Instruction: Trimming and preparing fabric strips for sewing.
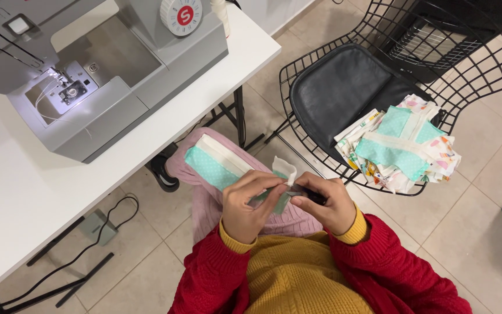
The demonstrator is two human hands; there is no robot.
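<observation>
A teal dotted fabric piece with white trim point(219, 163) lies across my lap, on pink trousers. My left hand point(250, 203) pinches its near end, where a white flap point(286, 170) sticks up. Close beside it, my right hand point(327, 203) grips a small dark tool point(314, 196) whose tip meets the fabric between the two hands. What kind of tool it is cannot be made out.
A grey sewing machine point(97, 70) stands on the white table point(24, 197) at left. A black wire chair point(350, 81) at right carries a pile of similar fabric pieces point(402, 145). A foot pedal point(97, 227) and cable lie on the tiled floor.
</observation>
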